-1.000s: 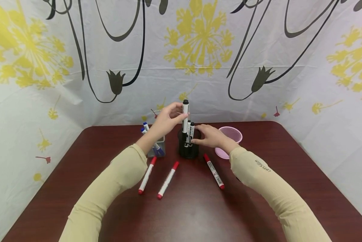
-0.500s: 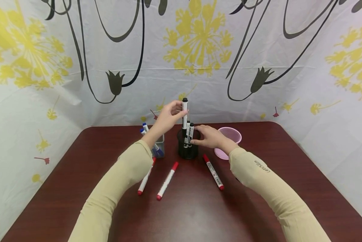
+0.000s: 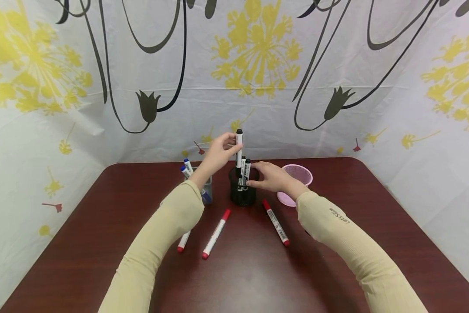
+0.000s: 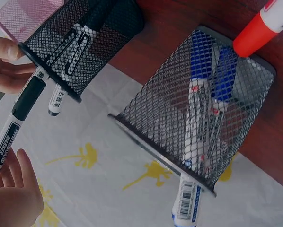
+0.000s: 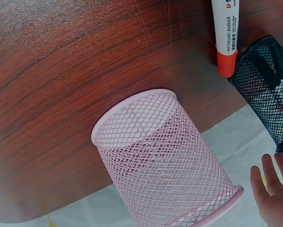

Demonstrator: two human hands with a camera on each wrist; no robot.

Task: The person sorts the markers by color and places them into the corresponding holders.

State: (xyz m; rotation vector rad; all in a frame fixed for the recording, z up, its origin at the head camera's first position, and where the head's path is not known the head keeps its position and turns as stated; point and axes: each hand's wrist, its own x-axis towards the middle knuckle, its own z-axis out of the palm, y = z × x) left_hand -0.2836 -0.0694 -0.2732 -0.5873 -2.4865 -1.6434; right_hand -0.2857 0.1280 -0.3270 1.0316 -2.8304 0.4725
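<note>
A flower-printed cloth hangs behind a dark red wooden table, where a person in cream sleeves works among three mesh cups. The pink cup stands at right, partly behind the right wrist; the gray cup, at left, holds two blue markers. Between them stands the black cup, clasped near its rim by the right hand, thumb in front and fingers on the far side. The left hand pinches a black-capped marker upright between thumb and fingers, its lower end at the black cup's mouth; how far in, one cannot tell. Two similar markers lean inside. Three red markers lie in front, one partly covered by the left sleeve.
</note>
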